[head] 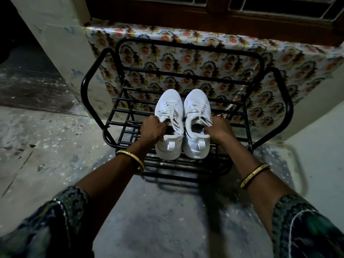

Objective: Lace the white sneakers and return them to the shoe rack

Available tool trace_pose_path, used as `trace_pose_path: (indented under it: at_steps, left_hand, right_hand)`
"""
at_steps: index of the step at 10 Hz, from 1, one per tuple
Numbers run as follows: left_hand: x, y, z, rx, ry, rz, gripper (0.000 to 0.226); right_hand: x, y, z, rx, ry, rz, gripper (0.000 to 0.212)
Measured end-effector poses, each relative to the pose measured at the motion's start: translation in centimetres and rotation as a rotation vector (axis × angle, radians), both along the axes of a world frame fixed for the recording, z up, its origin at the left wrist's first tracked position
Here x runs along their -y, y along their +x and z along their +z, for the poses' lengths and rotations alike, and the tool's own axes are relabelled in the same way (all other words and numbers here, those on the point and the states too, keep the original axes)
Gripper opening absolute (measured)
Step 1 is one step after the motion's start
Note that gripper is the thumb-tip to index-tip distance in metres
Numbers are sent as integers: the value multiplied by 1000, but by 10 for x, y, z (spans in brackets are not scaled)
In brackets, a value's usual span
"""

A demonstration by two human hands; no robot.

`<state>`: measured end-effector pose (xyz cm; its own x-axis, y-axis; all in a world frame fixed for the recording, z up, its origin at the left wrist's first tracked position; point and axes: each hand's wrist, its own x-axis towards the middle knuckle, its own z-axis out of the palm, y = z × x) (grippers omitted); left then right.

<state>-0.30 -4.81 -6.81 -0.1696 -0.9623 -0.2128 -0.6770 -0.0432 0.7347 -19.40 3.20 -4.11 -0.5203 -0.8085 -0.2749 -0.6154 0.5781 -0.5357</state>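
Observation:
Two white sneakers sit side by side, toes pointing away from me, on the upper bars of a black metal shoe rack (188,48). The left sneaker (169,104) and the right sneaker (197,104) both show laces across the tongue. My left hand (151,130) grips the left sneaker at its collar and tongue. My right hand (218,128) grips the right sneaker at its collar on the outer side. Both heels stick out toward me over the rack's front bars.
The rack stands on a worn grey floor against a wall covered in patterned sheet (279,58). A pale wall corner (61,45) rises at the left. A dark wooden window frame (214,13) runs above. My patterned sleeves and gold bangles fill the foreground.

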Motion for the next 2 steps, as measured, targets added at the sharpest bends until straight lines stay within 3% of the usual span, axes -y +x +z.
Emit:
trace_pose_path:
  at_steps: [2]
  left_hand:
    - [-11, 13, 13, -227, 166, -114, 46]
  right_hand:
    - [-19, 5, 17, 158, -19, -64, 35]
